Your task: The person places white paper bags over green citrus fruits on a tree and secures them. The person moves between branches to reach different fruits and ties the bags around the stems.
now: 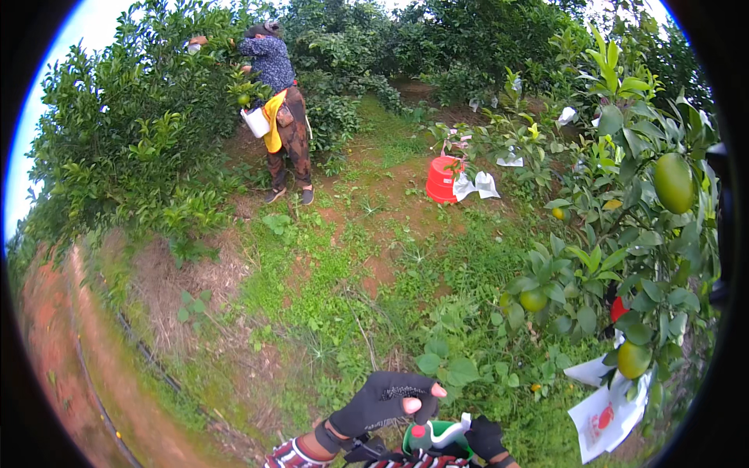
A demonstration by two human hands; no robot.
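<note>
My left hand, in a black glove with bare fingertips, is above a green container at my waist. Its fingers are bent, and I cannot tell whether they hold anything small. Inside the container are a bottle with a red cap and a curved white item. By the container's right rim is my gloved right hand, curled next to the white item; its grip is unclear. Close on the right, a citrus tree bears green and yellowish fruit. White paper bags with a red print hang low around one fruit.
A co-worker stands at a tree at the upper left, with a white container and a yellow cloth at the waist. A red bucket is on the ground ahead, beside white paper. Black hoses run along the left.
</note>
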